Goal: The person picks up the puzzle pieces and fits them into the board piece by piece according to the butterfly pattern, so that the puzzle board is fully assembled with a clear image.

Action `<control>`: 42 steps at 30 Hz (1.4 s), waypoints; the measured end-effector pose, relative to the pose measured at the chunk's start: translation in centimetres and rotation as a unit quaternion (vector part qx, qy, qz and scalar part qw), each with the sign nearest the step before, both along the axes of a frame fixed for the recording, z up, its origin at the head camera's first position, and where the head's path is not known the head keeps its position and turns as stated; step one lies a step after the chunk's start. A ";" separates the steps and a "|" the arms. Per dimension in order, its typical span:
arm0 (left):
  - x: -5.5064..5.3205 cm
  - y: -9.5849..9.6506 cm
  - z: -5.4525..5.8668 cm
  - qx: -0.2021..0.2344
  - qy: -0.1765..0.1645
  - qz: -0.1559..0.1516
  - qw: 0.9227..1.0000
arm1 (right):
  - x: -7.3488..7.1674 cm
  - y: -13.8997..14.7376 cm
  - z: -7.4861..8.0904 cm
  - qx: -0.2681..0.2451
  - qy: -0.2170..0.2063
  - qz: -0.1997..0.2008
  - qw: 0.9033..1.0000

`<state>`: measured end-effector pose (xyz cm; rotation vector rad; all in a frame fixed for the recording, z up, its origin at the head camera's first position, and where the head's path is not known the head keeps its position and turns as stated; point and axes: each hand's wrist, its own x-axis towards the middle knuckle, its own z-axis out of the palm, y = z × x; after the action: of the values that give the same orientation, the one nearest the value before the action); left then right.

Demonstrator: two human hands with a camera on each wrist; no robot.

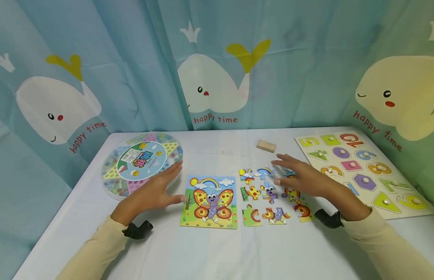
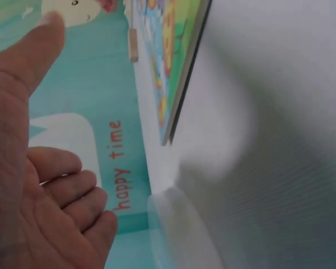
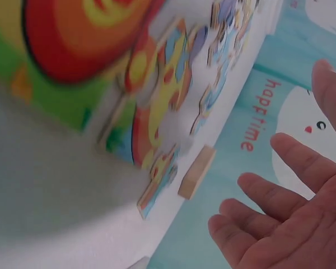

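A square butterfly picture board (image 1: 212, 206) lies on the white table in front of the person. To its right, several loose jigsaw pieces (image 1: 252, 215) are spread in rough rows, showing parts of a like butterfly picture. My left hand (image 1: 152, 194) hovers at the board's left side, thumb toward its edge and fingers stretched out; in the left wrist view its palm (image 2: 50, 224) holds nothing. Above the right-hand pieces hangs my right hand (image 1: 302, 177), fingers spread and apart from the pieces, covering some in the head view. Its bare palm shows in the right wrist view.
A round clear game case (image 1: 110, 171) with coloured beads lies at the back left. On the right is a number-and-shape peg board (image 1: 374, 200). One small wooden block (image 1: 266, 146) sits toward the back edge, before a whale-print curtain (image 1: 213, 85).
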<state>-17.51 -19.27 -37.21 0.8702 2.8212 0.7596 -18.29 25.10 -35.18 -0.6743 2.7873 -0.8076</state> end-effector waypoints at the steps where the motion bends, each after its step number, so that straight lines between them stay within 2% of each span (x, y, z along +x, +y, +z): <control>1: 0.2 0.0 -0.1 -0.001 -0.003 -0.005 1.000 | 0.1 -0.1 -0.1 -0.002 0.000 0.001 1.000; 9: 1.2 0.1 -0.9 -0.001 -0.052 -0.042 0.998 | 1.2 -1.1 -0.6 -0.022 0.012 0.022 0.999; 19: 1.5 0.2 -1.8 -0.019 -0.051 -0.067 0.996 | 2.5 -2.2 -0.3 -0.016 0.008 0.046 0.999; 24: 1.8 0.1 -1.8 -0.032 -0.051 -0.075 0.995 | 2.8 -2.8 -0.5 -0.022 0.009 0.050 0.998; 28: 1.8 0.2 -2.0 -0.039 -0.060 -0.078 0.994 | 3.3 -3.3 -0.7 -0.028 0.021 0.064 0.997; 34: 1.7 0.2 -2.4 -0.048 -0.070 -0.080 0.993 | 4.0 -4.2 -0.8 -0.022 0.008 0.086 0.996; 42: 1.7 0.2 -2.4 -0.059 -0.079 -0.089 0.991 | 4.6 -5.1 -0.5 -0.023 0.012 0.124 0.992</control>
<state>-15.79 -19.06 -39.61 0.9798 2.5804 0.6021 -13.72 20.03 -35.72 -1.0186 2.6400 -0.8182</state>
